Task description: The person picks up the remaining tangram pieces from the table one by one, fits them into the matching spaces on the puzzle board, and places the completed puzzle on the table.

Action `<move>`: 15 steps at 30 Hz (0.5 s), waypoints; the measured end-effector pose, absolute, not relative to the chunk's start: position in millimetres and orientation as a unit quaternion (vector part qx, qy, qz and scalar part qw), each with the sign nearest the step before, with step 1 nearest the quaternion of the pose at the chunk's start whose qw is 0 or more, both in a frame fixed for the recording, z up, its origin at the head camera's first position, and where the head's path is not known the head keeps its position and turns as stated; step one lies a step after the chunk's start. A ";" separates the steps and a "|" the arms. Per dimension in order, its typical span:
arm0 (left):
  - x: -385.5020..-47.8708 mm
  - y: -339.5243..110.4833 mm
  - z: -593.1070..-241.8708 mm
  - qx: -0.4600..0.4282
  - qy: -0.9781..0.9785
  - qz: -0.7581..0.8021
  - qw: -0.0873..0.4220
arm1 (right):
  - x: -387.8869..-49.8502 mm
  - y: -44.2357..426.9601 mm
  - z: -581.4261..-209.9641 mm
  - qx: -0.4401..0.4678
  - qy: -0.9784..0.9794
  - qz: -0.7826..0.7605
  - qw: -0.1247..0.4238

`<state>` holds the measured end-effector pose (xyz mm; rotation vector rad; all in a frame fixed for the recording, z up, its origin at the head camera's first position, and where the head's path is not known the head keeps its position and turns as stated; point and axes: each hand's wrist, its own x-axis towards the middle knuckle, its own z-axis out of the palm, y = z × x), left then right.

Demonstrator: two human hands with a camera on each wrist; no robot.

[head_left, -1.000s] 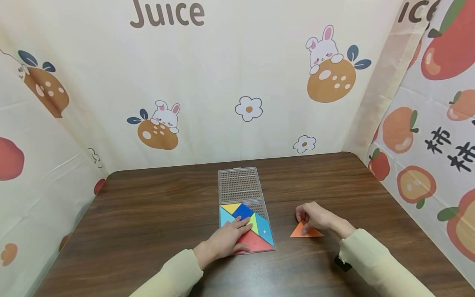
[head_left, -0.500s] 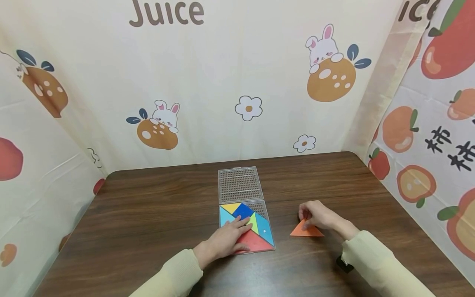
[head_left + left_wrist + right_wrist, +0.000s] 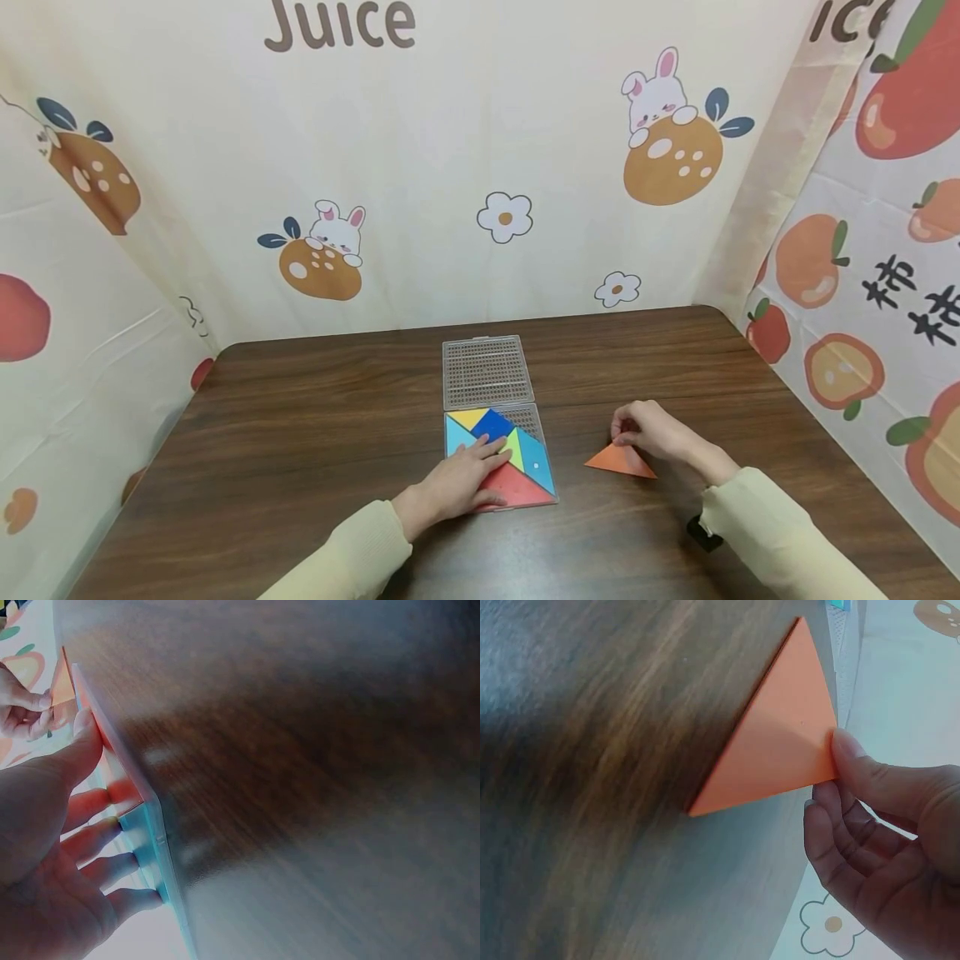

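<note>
An orange triangular tangram piece (image 3: pixel 772 735) is pinched at one corner between the thumb and fingers of my right hand (image 3: pixel 656 433), to the right of the puzzle tray. My left hand (image 3: pixel 453 483) lies spread over the tangram pieces in the clear tray (image 3: pixel 528 421), its fingertips resting on them. Within the tray I see a red triangle (image 3: pixel 521 490), a blue piece (image 3: pixel 492 423), a yellow piece (image 3: pixel 467 417), a lime triangle (image 3: pixel 515 450) and light blue pieces (image 3: pixel 536 467). At the tray's upper right a gap shows the grid base. My left hand partly hides several pieces.
The tray's open lid (image 3: pixel 487 372), a clear gridded panel, lies flat behind it. Brown wooden table (image 3: pixel 322 417) surrounds both. A printed curtain (image 3: pixel 420 167) hangs along the back and sides. A dark band (image 3: pixel 703 533) shows at my right wrist.
My right hand has shifted slightly right and back, and the orange triangle has turned a little, its right corner now lower. The left hand has stayed on the tray.
</note>
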<state>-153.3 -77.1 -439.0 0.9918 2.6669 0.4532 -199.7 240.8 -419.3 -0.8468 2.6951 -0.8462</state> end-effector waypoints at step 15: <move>-153.6 -76.4 -439.8 0.335 0.920 0.155 0.133 | -200.9 226.4 -411.1 -0.239 0.924 -0.291 0.070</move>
